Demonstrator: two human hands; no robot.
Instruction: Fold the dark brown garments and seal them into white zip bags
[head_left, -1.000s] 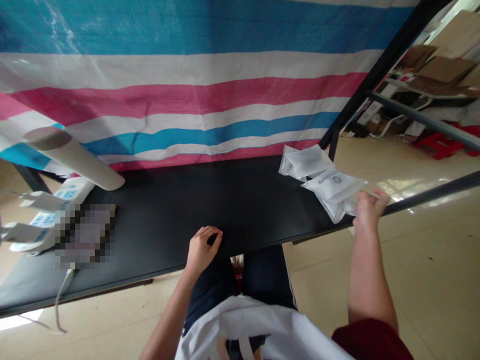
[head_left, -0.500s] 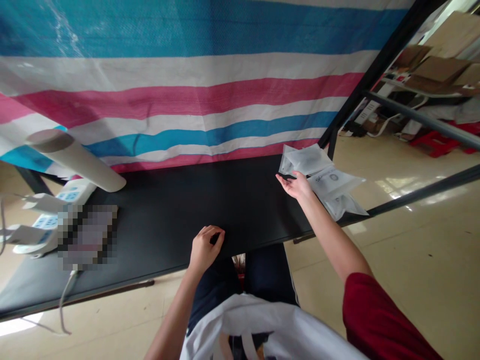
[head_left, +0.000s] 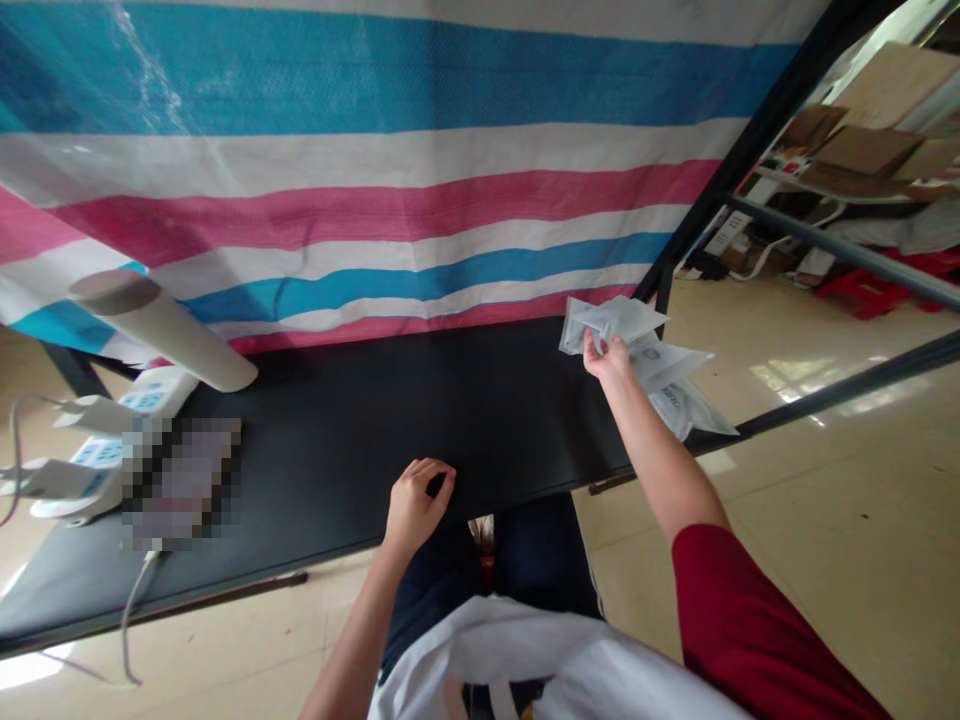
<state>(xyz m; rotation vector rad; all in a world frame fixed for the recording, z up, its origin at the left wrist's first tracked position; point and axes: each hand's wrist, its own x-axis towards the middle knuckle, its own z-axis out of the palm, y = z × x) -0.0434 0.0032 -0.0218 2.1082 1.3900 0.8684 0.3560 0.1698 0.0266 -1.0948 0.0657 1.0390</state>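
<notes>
Black tabletop (head_left: 420,410), left to right of centre. Left-hand items: power strip (head_left: 159,398), pale cylinder (head_left: 184,335), pixelated object (head_left: 184,482). Right end: overlapping white pouches (head_left: 669,364).

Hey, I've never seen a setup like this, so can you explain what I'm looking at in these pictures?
There's no machine here, just a person's two bare hands. Every picture comes from one camera worn on that person's head, looking forward and down.

The surface is a black table, with a striped sheet behind it. On the left are a white bottle, a power strip with plugs in it, and a flat, pixelated item with a cable. On the right lie some whitish plastic bags.

The right hand is at the bags; I can't tell how firmly it grips one. The left hand is loosely curled by the table's front edge, with nothing visible in it.
</notes>
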